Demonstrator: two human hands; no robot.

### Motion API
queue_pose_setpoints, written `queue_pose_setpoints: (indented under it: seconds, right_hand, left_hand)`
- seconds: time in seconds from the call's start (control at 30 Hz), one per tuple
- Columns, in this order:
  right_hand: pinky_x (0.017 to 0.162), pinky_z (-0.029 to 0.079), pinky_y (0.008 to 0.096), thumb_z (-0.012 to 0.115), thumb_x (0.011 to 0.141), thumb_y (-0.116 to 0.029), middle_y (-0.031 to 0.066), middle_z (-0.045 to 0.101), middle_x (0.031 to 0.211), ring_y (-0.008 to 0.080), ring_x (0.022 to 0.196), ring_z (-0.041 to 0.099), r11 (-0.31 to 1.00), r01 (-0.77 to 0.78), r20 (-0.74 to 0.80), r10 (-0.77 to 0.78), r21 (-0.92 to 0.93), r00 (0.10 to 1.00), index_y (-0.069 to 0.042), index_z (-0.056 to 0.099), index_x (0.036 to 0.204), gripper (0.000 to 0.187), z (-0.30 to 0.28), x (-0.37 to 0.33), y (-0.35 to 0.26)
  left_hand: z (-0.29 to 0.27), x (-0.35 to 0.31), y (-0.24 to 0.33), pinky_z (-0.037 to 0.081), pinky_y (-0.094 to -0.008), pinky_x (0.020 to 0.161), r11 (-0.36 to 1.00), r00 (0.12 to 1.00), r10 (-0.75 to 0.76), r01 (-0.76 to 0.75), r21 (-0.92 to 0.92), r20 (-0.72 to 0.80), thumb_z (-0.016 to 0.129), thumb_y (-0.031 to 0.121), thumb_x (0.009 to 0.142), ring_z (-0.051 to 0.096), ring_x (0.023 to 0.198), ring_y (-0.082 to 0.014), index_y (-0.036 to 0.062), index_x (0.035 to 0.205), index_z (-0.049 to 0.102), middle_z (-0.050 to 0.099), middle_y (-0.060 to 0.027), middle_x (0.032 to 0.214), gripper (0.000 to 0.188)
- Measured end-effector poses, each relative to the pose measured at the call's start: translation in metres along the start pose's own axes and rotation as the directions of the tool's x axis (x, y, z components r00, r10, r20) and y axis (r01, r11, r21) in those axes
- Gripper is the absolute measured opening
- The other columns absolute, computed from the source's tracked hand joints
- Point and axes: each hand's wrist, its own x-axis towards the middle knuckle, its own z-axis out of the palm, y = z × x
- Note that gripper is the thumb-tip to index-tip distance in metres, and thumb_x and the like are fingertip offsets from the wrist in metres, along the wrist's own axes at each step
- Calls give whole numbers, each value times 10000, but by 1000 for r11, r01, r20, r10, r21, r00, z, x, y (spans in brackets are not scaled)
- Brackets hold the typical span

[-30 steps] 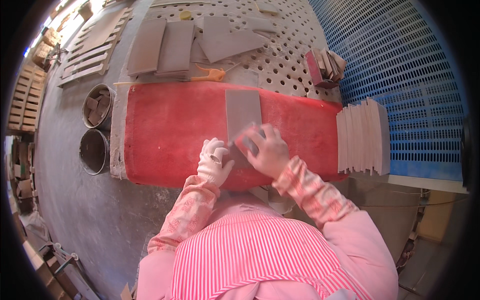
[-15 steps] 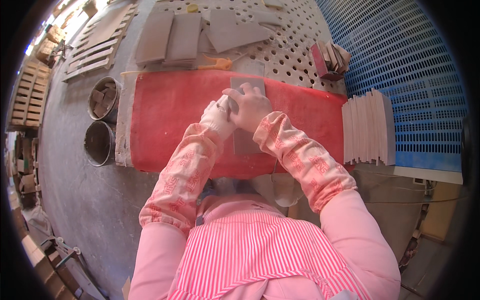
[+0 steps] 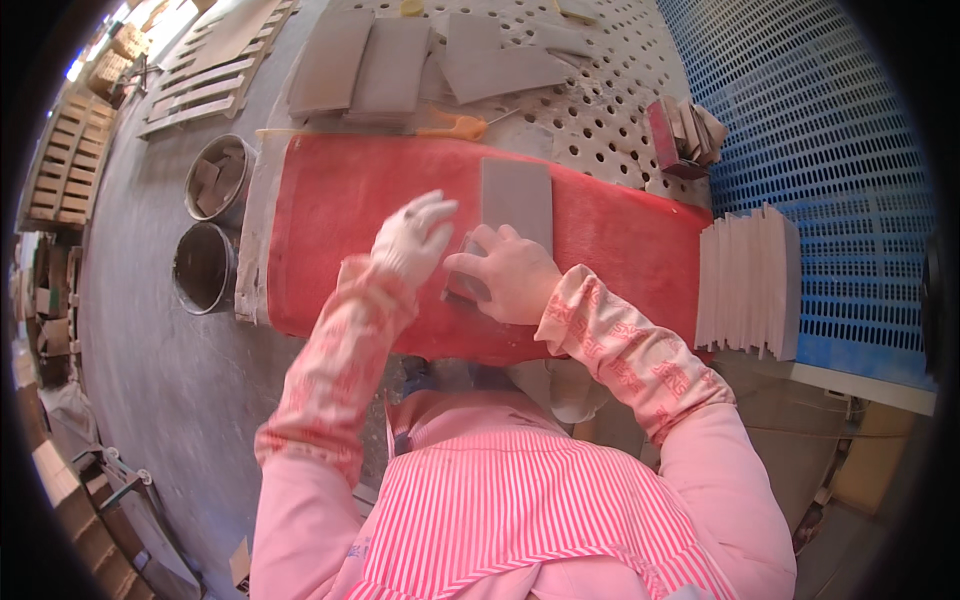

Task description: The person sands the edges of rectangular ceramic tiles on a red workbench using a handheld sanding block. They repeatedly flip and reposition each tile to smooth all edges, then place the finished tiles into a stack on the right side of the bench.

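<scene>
A flat grey rectangular tile (image 3: 517, 194) lies on the red cloth (image 3: 345, 220) in front of me, its near end covered by my right hand. My right hand (image 3: 515, 277) is bare and curls round a small dark grey block (image 3: 470, 268), pressed down at the near left part of the tile. In a white glove, my left hand (image 3: 414, 238) hovers over the cloth just left of the block. Its fingers are apart and nothing is in them.
Grey slabs (image 3: 390, 70) and an orange-handled tool (image 3: 455, 125) lie beyond the cloth on a perforated surface. At right stands a row of upright tiles (image 3: 745, 285), with a red box of pieces (image 3: 685, 140) farther back. Two buckets (image 3: 205, 265) stand at left.
My hands have parted: the left has come off the block and moved left, while the right has drawn nearer to me with the block. The view has shifted slightly.
</scene>
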Motion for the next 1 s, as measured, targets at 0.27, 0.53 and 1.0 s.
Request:
queue_pose_setpoints:
  seconds: [0.27, 0.53, 1.0]
  right_hand:
    - [753, 613, 471, 797, 858, -185, 107, 623, 1204, 354, 982, 654, 1000, -1, 15, 1, 29, 1000, -295, 756, 1208, 370, -21, -66, 10]
    - [747, 625, 453, 802, 857, -209, 126, 641, 1252, 349, 996, 659, 995, 73, 66, -77, 65, 995, -279, 764, 1186, 338, 2, -16, -12]
    - [771, 632, 471, 763, 862, -187, 139, 610, 1189, 371, 1030, 636, 995, -81, -98, 87, 63, 991, -206, 736, 1217, 356, 20, -10, -32]
  left_hand:
    - [28, 111, 31, 415, -504, 1267, 863, 881, -99, -155, 480, 462, 763, 453, 968, 436, 1566, -404, 246, 1607, 572, 383, -194, 1747, 698]
    - [41, 140, 38, 238, -517, 1357, 841, 788, -100, -260, 475, 608, 806, 540, 915, 273, 1654, -381, 178, 1687, 439, 343, -161, 1764, 928]
    - [45, 133, 16, 257, -530, 1351, 845, 807, 64, -357, 399, 586, 825, 523, 896, 315, 1626, -390, 166, 1659, 473, 414, -150, 1712, 913]
